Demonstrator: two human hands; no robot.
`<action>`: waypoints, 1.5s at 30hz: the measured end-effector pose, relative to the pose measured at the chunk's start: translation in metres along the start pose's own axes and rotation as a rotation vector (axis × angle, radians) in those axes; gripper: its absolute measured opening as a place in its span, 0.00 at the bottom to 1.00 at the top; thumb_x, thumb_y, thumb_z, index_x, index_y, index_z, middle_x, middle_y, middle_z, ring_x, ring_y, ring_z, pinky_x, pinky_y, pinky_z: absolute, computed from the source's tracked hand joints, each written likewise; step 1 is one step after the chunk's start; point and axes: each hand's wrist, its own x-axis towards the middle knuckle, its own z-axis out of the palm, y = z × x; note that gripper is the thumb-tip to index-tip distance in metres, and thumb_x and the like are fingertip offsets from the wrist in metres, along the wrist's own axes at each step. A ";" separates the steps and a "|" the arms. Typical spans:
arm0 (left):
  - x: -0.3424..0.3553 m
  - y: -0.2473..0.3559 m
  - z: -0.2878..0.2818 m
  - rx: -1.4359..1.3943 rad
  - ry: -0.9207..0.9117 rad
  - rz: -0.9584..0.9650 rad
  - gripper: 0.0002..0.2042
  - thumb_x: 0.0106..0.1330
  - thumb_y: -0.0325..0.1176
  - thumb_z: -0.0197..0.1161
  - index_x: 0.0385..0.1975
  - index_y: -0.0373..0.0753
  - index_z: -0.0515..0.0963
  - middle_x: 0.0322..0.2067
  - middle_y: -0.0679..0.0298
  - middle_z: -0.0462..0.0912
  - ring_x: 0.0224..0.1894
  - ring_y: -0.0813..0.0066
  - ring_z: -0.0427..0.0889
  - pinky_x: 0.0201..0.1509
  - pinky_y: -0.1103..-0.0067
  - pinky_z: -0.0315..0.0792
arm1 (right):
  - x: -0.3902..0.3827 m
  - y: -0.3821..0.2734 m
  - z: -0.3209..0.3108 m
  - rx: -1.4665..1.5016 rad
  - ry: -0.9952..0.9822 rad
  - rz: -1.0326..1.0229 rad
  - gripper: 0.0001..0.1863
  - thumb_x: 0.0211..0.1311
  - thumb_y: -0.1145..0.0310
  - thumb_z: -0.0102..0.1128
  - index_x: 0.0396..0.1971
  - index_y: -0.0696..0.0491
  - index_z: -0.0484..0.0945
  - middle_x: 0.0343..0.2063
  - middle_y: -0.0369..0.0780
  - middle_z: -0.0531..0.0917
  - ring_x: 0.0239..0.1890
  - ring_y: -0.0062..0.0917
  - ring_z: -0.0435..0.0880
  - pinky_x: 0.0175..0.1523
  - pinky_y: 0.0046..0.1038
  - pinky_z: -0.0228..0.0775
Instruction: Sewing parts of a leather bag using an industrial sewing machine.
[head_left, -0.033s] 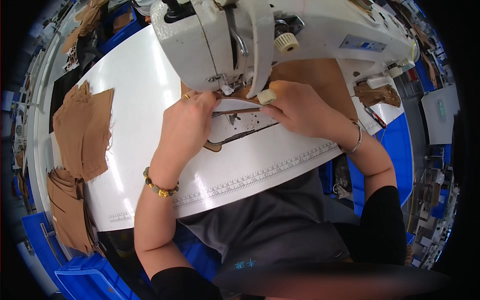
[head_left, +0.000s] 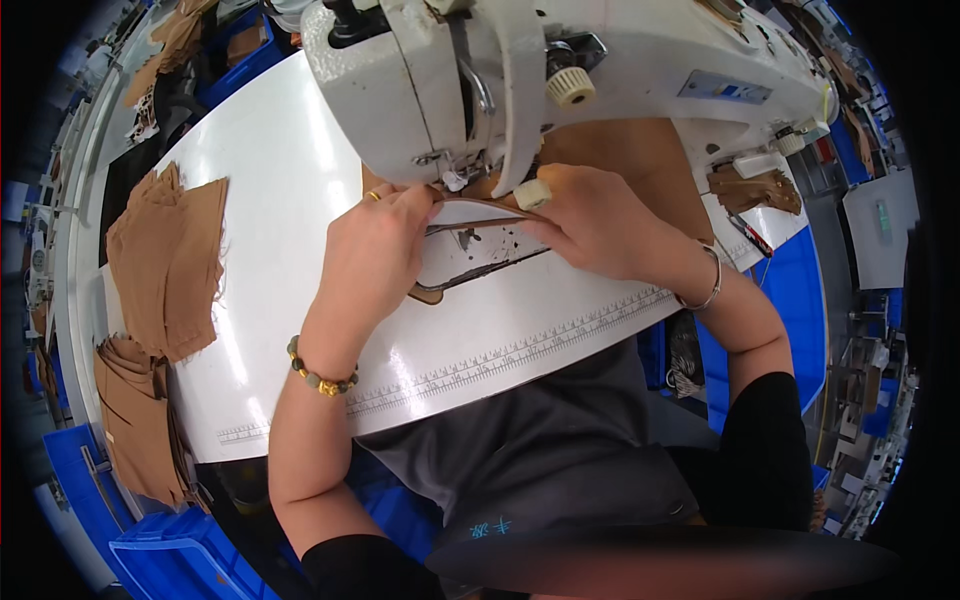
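A brown fabric piece [head_left: 632, 150] lies under the head of a white sewing machine [head_left: 400, 85], and its near edge is lifted. My left hand [head_left: 380, 235] pinches the left end of that edge, close to the needle area. At the other end, my right hand [head_left: 600, 220] grips the edge between thumb and fingers, beside a small cream knob [head_left: 532, 194]. Between my hands the edge bows into a narrow loop above a worn metal plate [head_left: 480, 255]. The needle and the fabric right under it are mostly hidden by the machine head and my fingers.
Stacks of cut brown fabric [head_left: 165, 265] lie on the left of the white table [head_left: 270, 200]. A printed ruler [head_left: 500, 355] runs along the front edge. Blue bins [head_left: 185, 555] stand below left and right. More brown scraps [head_left: 755, 190] sit at the machine's right.
My right hand has shifted very slightly, and the fabric edge between my hands bows a little more. My left hand stays almost in place.
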 end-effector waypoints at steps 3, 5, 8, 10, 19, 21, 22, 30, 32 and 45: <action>-0.010 0.006 0.001 0.011 0.030 0.066 0.07 0.64 0.26 0.63 0.40 0.39 0.82 0.33 0.61 0.87 0.39 0.62 0.86 0.38 0.69 0.80 | -0.002 -0.005 0.017 -0.083 0.115 -0.105 0.18 0.65 0.59 0.63 0.52 0.49 0.83 0.39 0.50 0.81 0.45 0.48 0.81 0.52 0.44 0.73; -0.023 0.011 0.000 0.021 0.085 0.151 0.09 0.63 0.27 0.64 0.42 0.39 0.82 0.34 0.63 0.87 0.40 0.64 0.86 0.39 0.71 0.81 | -0.003 -0.005 0.024 -0.140 0.173 -0.142 0.19 0.62 0.60 0.65 0.53 0.48 0.83 0.39 0.50 0.82 0.48 0.48 0.80 0.54 0.43 0.73; -0.060 0.020 -0.006 0.198 0.231 0.331 0.13 0.62 0.31 0.69 0.45 0.39 0.83 0.38 0.65 0.88 0.44 0.65 0.86 0.43 0.73 0.82 | -0.004 -0.001 0.025 -0.215 0.310 -0.245 0.18 0.56 0.64 0.67 0.46 0.52 0.84 0.40 0.46 0.82 0.50 0.42 0.80 0.55 0.42 0.72; -0.081 0.021 -0.011 0.136 0.207 0.457 0.16 0.59 0.35 0.73 0.46 0.38 0.83 0.44 0.64 0.87 0.47 0.63 0.84 0.49 0.71 0.82 | -0.002 -0.001 0.024 -0.229 0.390 -0.299 0.14 0.53 0.67 0.67 0.39 0.56 0.84 0.39 0.42 0.82 0.50 0.37 0.80 0.55 0.41 0.72; -0.058 -0.004 0.005 0.081 0.004 0.043 0.21 0.65 0.35 0.66 0.56 0.33 0.77 0.50 0.50 0.82 0.57 0.49 0.78 0.67 0.60 0.68 | 0.015 -0.002 0.043 -0.192 0.325 -0.236 0.09 0.49 0.72 0.65 0.33 0.57 0.82 0.34 0.43 0.80 0.44 0.36 0.79 0.51 0.35 0.73; -0.037 -0.013 0.009 0.157 0.017 0.058 0.18 0.67 0.35 0.63 0.53 0.32 0.79 0.47 0.51 0.82 0.55 0.49 0.78 0.69 0.59 0.65 | 0.017 0.007 0.040 -0.182 0.321 -0.294 0.11 0.51 0.71 0.67 0.36 0.58 0.82 0.35 0.44 0.80 0.43 0.37 0.79 0.50 0.37 0.74; -0.024 -0.018 0.010 0.148 0.018 0.049 0.18 0.67 0.35 0.63 0.53 0.32 0.79 0.47 0.51 0.82 0.55 0.49 0.78 0.69 0.59 0.65 | 0.019 0.010 0.038 -0.207 0.314 -0.310 0.11 0.51 0.71 0.67 0.36 0.58 0.82 0.35 0.44 0.80 0.43 0.37 0.79 0.50 0.37 0.74; 0.044 -0.024 0.024 -0.530 -0.092 0.025 0.18 0.61 0.33 0.73 0.49 0.34 0.83 0.45 0.61 0.88 0.47 0.68 0.85 0.53 0.68 0.78 | 0.021 0.010 0.024 0.003 0.098 -0.135 0.21 0.56 0.72 0.66 0.52 0.55 0.83 0.49 0.47 0.83 0.50 0.46 0.81 0.58 0.41 0.74; 0.045 -0.025 0.022 -0.489 -0.103 0.051 0.17 0.62 0.35 0.72 0.50 0.36 0.83 0.46 0.61 0.88 0.48 0.67 0.84 0.55 0.67 0.76 | 0.022 0.011 0.024 0.020 0.109 -0.166 0.22 0.55 0.73 0.66 0.52 0.55 0.83 0.49 0.47 0.83 0.51 0.46 0.81 0.58 0.41 0.74; 0.033 -0.053 0.035 -0.048 -0.059 0.160 0.18 0.65 0.46 0.65 0.51 0.48 0.85 0.52 0.65 0.85 0.59 0.65 0.78 0.63 0.57 0.67 | 0.016 0.009 0.028 0.007 0.114 -0.163 0.22 0.54 0.72 0.64 0.52 0.56 0.82 0.50 0.44 0.81 0.52 0.42 0.81 0.59 0.41 0.73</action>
